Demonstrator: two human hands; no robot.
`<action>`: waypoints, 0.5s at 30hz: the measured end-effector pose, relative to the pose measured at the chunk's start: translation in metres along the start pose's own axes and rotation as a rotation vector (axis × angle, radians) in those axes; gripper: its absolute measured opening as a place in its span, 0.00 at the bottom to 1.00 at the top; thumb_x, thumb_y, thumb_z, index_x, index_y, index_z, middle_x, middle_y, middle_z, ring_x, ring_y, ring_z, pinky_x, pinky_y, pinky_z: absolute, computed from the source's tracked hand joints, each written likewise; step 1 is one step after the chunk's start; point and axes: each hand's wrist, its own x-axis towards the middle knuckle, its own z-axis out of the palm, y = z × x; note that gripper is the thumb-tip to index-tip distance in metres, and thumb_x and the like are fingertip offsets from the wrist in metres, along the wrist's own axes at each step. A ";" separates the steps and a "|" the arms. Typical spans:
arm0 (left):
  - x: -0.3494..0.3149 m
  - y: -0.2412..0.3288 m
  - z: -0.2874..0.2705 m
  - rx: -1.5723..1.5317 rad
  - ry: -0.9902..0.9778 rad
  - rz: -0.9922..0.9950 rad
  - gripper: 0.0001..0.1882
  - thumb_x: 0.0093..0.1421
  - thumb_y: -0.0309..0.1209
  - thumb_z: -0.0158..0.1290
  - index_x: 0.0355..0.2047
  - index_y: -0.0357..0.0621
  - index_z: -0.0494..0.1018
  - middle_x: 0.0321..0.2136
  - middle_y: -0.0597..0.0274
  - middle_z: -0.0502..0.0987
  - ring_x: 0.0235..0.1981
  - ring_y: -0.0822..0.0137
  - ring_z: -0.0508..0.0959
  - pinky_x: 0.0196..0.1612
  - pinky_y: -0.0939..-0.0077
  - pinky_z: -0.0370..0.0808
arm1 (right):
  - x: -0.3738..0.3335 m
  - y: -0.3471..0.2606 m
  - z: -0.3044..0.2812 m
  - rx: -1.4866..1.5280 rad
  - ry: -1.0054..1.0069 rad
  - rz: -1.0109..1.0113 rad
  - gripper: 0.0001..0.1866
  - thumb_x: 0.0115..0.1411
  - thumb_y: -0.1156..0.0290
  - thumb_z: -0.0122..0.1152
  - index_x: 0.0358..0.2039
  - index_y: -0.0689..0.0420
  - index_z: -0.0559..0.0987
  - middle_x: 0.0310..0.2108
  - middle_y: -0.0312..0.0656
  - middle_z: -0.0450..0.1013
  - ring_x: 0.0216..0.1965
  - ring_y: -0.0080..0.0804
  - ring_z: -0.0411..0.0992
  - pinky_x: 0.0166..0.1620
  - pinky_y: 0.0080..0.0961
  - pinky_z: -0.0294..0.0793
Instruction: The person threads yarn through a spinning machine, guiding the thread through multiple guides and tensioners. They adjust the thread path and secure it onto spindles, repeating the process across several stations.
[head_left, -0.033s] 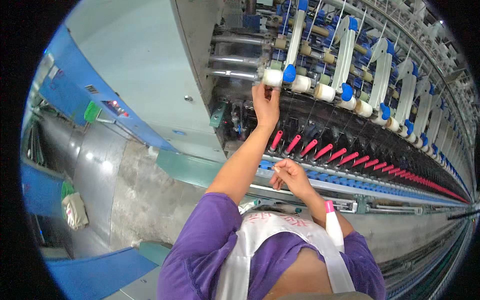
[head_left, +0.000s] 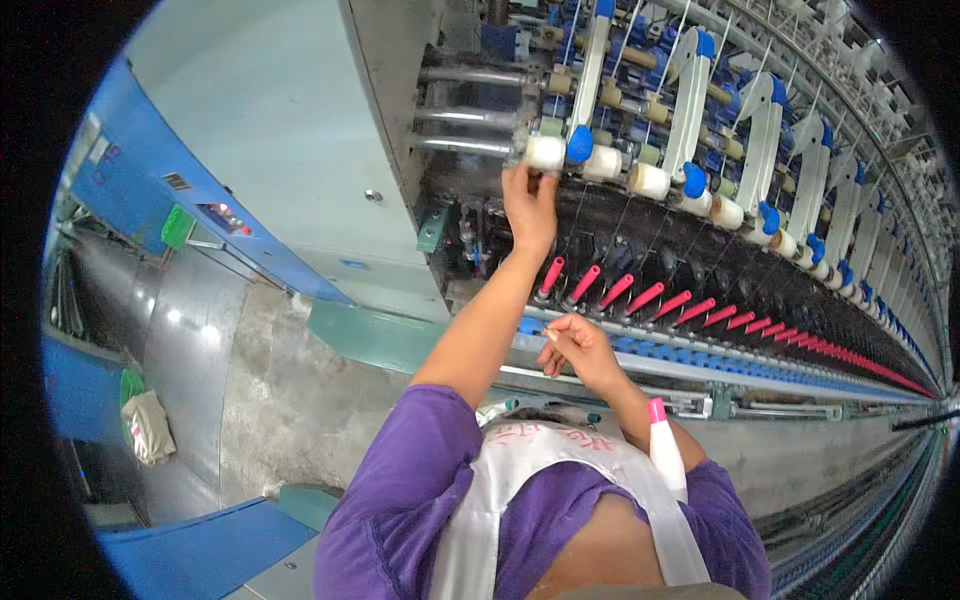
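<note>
My left hand (head_left: 530,205) is raised to the spinning frame, its fingertips together against the underside of a white roller (head_left: 545,152) beside a blue-tipped weighting arm (head_left: 585,90). Whether it grips anything there is not visible. Lower down, my right hand (head_left: 578,345) hovers over the blue rail (head_left: 700,355), with thumb and forefinger pinched on a small pale piece (head_left: 551,336). Pink spindles (head_left: 615,290) stand in a row just beyond it. A white bobbin with a pink tip (head_left: 665,450) sits tucked at my right forearm by the white apron (head_left: 520,480).
The long spinning machine runs off to the right with several white arms (head_left: 765,120), rollers and pink spindles. Its grey end cabinet (head_left: 270,120) and a blue panel (head_left: 150,180) stand on the left. A concrete floor (head_left: 290,370) lies below, with a cloth bag (head_left: 148,425) at the far left.
</note>
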 end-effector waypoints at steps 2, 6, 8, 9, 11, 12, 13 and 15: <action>0.007 -0.001 -0.002 -0.042 -0.005 -0.107 0.10 0.63 0.26 0.56 0.43 0.34 0.77 0.32 0.57 0.72 0.32 0.64 0.75 0.39 0.70 0.74 | 0.007 -0.001 0.015 -0.011 0.072 0.070 0.08 0.72 0.69 0.53 0.44 0.60 0.71 0.29 0.45 0.78 0.24 0.30 0.77 0.27 0.25 0.78; 0.026 -0.010 -0.007 -0.045 0.115 -0.240 0.09 0.64 0.28 0.53 0.31 0.33 0.77 0.32 0.48 0.78 0.31 0.53 0.78 0.39 0.60 0.74 | 0.025 -0.006 0.020 0.028 0.191 -0.069 0.08 0.71 0.69 0.54 0.42 0.61 0.72 0.30 0.47 0.78 0.26 0.32 0.78 0.28 0.27 0.79; 0.019 -0.018 -0.031 -0.093 0.068 -0.297 0.11 0.66 0.31 0.53 0.31 0.34 0.77 0.31 0.48 0.78 0.32 0.54 0.78 0.39 0.61 0.74 | 0.043 -0.014 0.013 0.016 0.252 -0.135 0.08 0.71 0.68 0.53 0.43 0.60 0.73 0.30 0.47 0.78 0.26 0.33 0.78 0.29 0.29 0.80; 0.011 -0.022 -0.050 -0.077 0.085 -0.259 0.12 0.66 0.33 0.53 0.32 0.35 0.77 0.31 0.49 0.78 0.33 0.55 0.78 0.38 0.62 0.74 | 0.054 -0.020 0.010 0.030 0.286 -0.133 0.08 0.71 0.68 0.54 0.43 0.60 0.73 0.30 0.47 0.78 0.26 0.34 0.78 0.29 0.30 0.79; -0.012 -0.036 -0.103 0.053 -0.040 -0.238 0.13 0.67 0.36 0.54 0.34 0.36 0.77 0.31 0.51 0.77 0.32 0.58 0.78 0.35 0.66 0.74 | 0.079 -0.035 0.004 0.125 0.308 -0.177 0.08 0.70 0.68 0.54 0.44 0.59 0.73 0.30 0.47 0.78 0.26 0.34 0.77 0.29 0.31 0.78; -0.037 -0.043 -0.138 0.229 -0.171 -0.140 0.11 0.67 0.33 0.54 0.33 0.37 0.77 0.33 0.49 0.78 0.32 0.55 0.79 0.36 0.61 0.75 | 0.094 -0.043 0.003 0.164 0.339 -0.172 0.08 0.69 0.69 0.55 0.44 0.60 0.73 0.30 0.47 0.78 0.26 0.34 0.77 0.29 0.31 0.78; -0.053 -0.054 -0.171 0.455 -0.380 -0.101 0.11 0.66 0.35 0.54 0.39 0.38 0.75 0.35 0.49 0.79 0.35 0.53 0.80 0.39 0.60 0.75 | 0.107 -0.050 0.003 0.210 0.358 -0.167 0.09 0.69 0.69 0.56 0.44 0.60 0.73 0.30 0.47 0.78 0.26 0.33 0.76 0.30 0.31 0.78; -0.075 -0.076 -0.229 1.019 -1.003 -0.385 0.19 0.65 0.38 0.55 0.51 0.40 0.70 0.38 0.48 0.81 0.41 0.51 0.81 0.44 0.58 0.76 | 0.133 -0.062 0.008 0.337 0.374 -0.174 0.09 0.68 0.70 0.56 0.44 0.61 0.73 0.31 0.48 0.78 0.28 0.34 0.76 0.32 0.33 0.78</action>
